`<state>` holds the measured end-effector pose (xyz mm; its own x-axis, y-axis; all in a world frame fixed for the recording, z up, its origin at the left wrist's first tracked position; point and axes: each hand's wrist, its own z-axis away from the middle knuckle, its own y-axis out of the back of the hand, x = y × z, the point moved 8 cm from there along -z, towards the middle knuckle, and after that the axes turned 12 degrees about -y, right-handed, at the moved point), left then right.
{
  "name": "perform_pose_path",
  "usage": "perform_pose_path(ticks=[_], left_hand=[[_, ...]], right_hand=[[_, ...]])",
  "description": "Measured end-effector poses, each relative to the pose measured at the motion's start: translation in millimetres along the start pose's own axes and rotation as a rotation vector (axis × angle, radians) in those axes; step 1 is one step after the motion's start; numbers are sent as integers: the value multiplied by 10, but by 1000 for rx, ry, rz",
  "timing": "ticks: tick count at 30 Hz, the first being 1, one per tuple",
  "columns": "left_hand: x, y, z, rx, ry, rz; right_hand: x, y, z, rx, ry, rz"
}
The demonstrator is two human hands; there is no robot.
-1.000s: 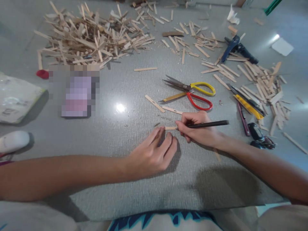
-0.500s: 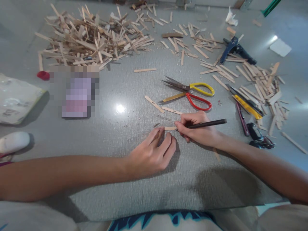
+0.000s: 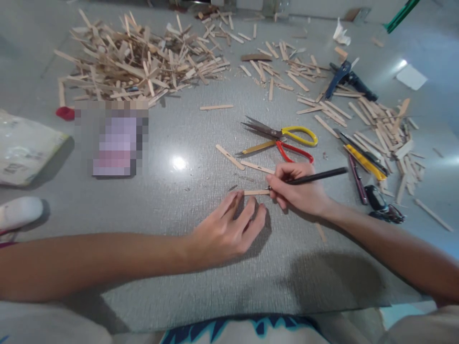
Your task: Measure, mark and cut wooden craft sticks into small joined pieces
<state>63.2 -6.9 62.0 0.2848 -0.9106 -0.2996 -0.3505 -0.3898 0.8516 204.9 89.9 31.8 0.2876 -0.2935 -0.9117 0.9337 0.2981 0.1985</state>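
Observation:
My left hand [image 3: 229, 224] pinches the left end of a small wooden stick [image 3: 256, 193] against the grey table. In my right hand [image 3: 296, 188] is a dark pen-like tool [image 3: 322, 176], its tip down at the right part of that stick. Just beyond lie two more sticks, one slanted [image 3: 230, 157] and one [image 3: 257, 166] partly behind my right fingers. Scissors [image 3: 274, 133] with one yellow and one red handle lie open above my right hand, across a thin yellow tool [image 3: 258, 147].
A large heap of sticks [image 3: 143, 67] covers the back left, with more piles [image 3: 387, 126] at the right. A yellow cutter [image 3: 366, 161], blue clamp [image 3: 338, 80], keys [image 3: 396, 213], plastic bag [image 3: 28, 148], white mouse-like object [image 3: 21, 212] and a pixelated phone-like item [image 3: 116, 143] lie around.
My right hand and the dark tool have moved slightly right along the stick, showing more of it. My left hand stays at the stick's left end; its outer fingers have shifted a little.

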Motion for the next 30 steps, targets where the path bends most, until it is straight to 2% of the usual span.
perform_pose_path(ticks=[6, 20, 30], left_hand=[[-5, -6, 7, -2, 24, -7], [-5, -10, 10, 15, 19, -28], [-7, -11, 11, 16, 16, -19]], right_hand=[[76, -93, 26, -77, 52, 163], [95, -96, 13, -64, 20, 120], [56, -102, 23, -71, 51, 161]])
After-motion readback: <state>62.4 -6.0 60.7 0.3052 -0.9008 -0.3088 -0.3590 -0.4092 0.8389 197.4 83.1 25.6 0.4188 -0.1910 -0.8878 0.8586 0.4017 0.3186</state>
